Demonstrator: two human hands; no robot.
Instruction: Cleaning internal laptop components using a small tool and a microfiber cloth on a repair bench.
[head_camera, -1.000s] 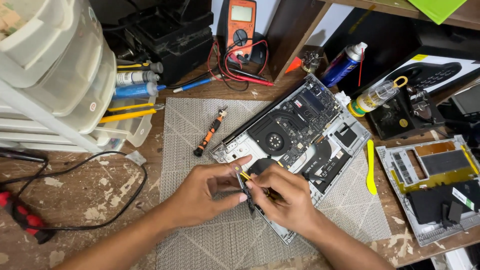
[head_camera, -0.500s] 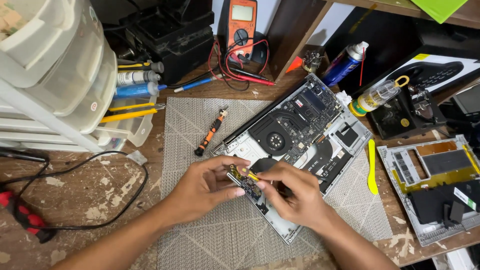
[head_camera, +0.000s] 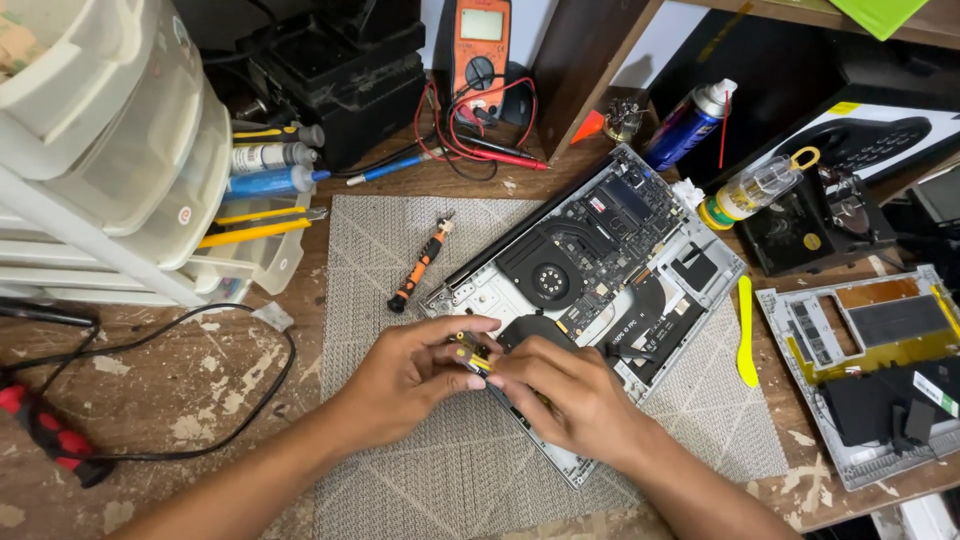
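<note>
Cluttered table (head_camera: 150, 400), grey mat (head_camera: 400, 260). I see left hand (head_camera: 405, 375) and right hand (head_camera: 570, 395) pinching a small yellow-black tool (head_camera: 470, 352) over the opened laptop (head_camera: 600, 270), steadying it with 2 grips.

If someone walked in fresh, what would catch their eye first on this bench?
The opened laptop on the grey mat mid-bench, its fan and boards exposed. Over its near corner, the left hand and right hand pinch a small yellow-and-black tool. An orange multimeter stands behind.
</note>
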